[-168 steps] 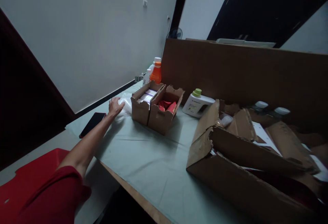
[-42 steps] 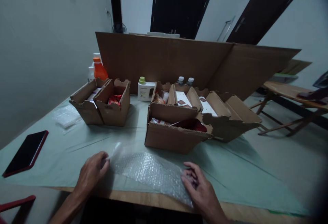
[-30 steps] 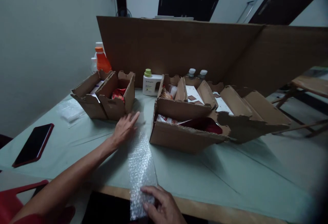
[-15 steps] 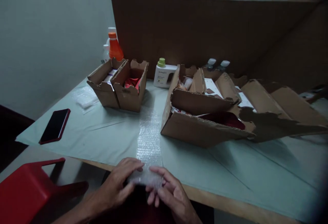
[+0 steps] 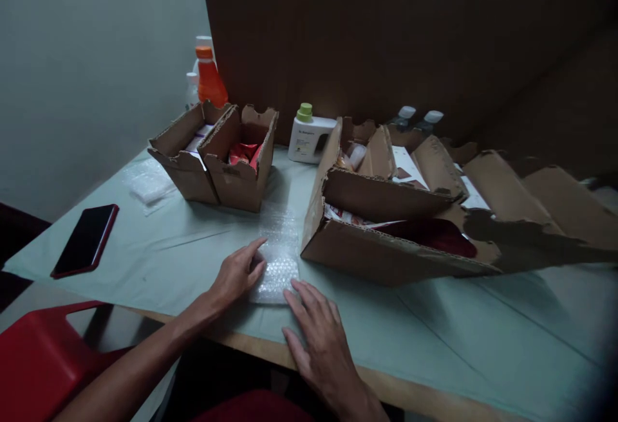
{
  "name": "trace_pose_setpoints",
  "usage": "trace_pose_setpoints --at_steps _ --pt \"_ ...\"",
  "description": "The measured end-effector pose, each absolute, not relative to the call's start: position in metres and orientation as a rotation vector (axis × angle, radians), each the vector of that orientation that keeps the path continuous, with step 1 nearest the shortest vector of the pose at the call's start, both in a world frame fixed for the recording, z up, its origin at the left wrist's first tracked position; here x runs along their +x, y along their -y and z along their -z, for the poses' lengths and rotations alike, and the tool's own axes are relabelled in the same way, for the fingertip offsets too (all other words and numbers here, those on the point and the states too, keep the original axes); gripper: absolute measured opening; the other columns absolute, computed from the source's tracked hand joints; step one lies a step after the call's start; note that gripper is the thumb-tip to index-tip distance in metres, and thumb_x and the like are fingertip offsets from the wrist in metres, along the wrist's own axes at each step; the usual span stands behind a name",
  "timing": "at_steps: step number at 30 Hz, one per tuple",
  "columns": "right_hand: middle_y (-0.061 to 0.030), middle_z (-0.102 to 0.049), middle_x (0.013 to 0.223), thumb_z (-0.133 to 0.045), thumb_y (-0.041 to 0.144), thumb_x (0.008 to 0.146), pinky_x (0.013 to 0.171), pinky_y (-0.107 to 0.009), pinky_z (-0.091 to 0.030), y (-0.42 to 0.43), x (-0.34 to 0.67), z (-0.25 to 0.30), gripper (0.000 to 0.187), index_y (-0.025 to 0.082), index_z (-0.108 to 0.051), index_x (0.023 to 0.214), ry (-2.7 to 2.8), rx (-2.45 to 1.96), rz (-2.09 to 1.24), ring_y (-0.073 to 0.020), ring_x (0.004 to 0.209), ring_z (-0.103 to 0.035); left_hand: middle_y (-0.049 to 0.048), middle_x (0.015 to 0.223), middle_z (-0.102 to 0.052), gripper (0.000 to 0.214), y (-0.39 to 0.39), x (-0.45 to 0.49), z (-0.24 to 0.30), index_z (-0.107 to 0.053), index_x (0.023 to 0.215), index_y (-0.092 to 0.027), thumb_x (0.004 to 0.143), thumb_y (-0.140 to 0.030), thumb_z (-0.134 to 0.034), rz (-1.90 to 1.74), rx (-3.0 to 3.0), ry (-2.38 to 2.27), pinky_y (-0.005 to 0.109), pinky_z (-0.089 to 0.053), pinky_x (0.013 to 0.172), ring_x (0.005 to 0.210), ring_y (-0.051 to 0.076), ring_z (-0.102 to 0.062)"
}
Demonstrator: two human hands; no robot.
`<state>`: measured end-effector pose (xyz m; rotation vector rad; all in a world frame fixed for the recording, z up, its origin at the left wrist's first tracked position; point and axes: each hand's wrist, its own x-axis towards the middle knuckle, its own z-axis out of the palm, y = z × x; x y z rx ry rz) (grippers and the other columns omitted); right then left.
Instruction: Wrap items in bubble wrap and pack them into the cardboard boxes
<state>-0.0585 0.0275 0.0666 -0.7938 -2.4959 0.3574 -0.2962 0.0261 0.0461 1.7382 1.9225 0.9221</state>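
Observation:
A strip of clear bubble wrap (image 5: 277,258) lies flat on the pale green tablecloth, its near end short of the table's front edge. At its left edge rests my left hand (image 5: 237,274), thumb and forefinger apart, nothing held. On the right, near the strip's lower corner, my right hand (image 5: 316,332) is spread with its fingertips at or just touching the wrap. Neither palm shows, but no object is visible in either hand.
Two cardboard bins (image 5: 236,177) stand left of the strip, one holding red packets. A larger row of cardboard bins (image 5: 386,235) sits right. Behind are a white jug with green cap (image 5: 309,136) and an orange bottle (image 5: 211,81). A phone (image 5: 85,240) lies left; a red stool (image 5: 43,357) stands below.
The near end of the bubble wrap, gathered between both hands before, now lies on the table. Both hands have let go of it and spread; the left has moved forward. The view has shifted slightly.

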Motion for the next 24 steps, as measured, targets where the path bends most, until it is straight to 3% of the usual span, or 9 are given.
trace_pose_setpoints --at_steps 5,10,13,15,19,24 --pt "-0.0148 -0.064 0.134 -0.052 0.004 0.088 0.097 -0.048 -0.047 -0.045 -0.075 -0.052 0.038 0.016 -0.062 0.123 2.632 -0.731 -0.289 -0.0309 0.125 -0.055 0.0063 0.093 -0.069 0.050 -0.036 -0.299 -0.036 -0.052 0.140 -0.017 0.091 -0.018 -0.054 -0.877 1.992 -2.012 0.032 -0.053 0.082 0.086 0.020 -0.064" --pt "-0.0109 -0.071 0.115 -0.047 0.002 0.090 0.092 -0.040 -0.046 -0.053 -0.080 -0.048 0.030 0.017 -0.064 0.110 2.522 -0.704 -0.291 -0.0252 0.108 -0.060 0.0149 0.128 -0.063 0.053 -0.009 -0.302 -0.053 -0.045 0.145 -0.020 0.095 -0.030 -0.056 -1.039 2.125 -1.939 0.043 -0.051 0.099 0.116 0.028 -0.060" --pt "-0.0069 -0.073 0.093 -0.047 0.005 0.093 0.079 -0.036 -0.046 -0.048 -0.081 -0.056 0.024 0.018 -0.065 0.102 2.499 -0.751 -0.314 -0.0222 0.086 -0.062 0.0140 0.129 -0.064 0.053 0.023 -0.295 -0.057 -0.051 0.141 -0.023 0.090 -0.028 -0.063 -1.010 2.172 -1.756 0.045 -0.050 0.102 0.119 0.029 -0.059" --pt "-0.0036 -0.072 0.084 -0.049 0.009 0.095 0.074 -0.034 -0.045 -0.042 -0.081 -0.062 0.021 0.020 -0.066 0.099 2.509 -0.807 -0.400 -0.0199 0.076 -0.062 0.0122 0.120 -0.070 0.048 0.042 -0.288 -0.054 -0.055 0.138 -0.024 0.090 -0.021 -0.060 -1.003 2.142 -1.680 0.042 -0.054 0.097 0.110 0.026 -0.064" --pt "-0.0017 -0.076 0.094 -0.052 0.014 0.096 0.082 -0.032 -0.049 -0.030 -0.075 -0.071 0.020 0.022 -0.068 0.105 2.460 -0.884 -0.639 -0.0179 0.085 -0.070 0.0088 0.101 -0.076 0.038 0.056 -0.276 -0.045 -0.061 0.130 -0.022 0.093 -0.018 -0.051 -1.067 1.931 -1.685 0.033 -0.059 0.081 0.089 0.020 -0.071" --pt "-0.0111 -0.071 0.120 -0.054 0.018 0.096 0.093 -0.039 -0.052 -0.019 -0.057 -0.070 0.028 0.020 -0.062 0.123 2.313 -0.910 -0.465 -0.0238 0.108 -0.066 0.0082 0.113 -0.076 0.038 0.041 -0.277 -0.041 -0.062 0.129 -0.019 0.093 -0.027 -0.054 -1.084 1.701 -1.764 0.030 -0.059 0.086 0.097 0.019 -0.073"
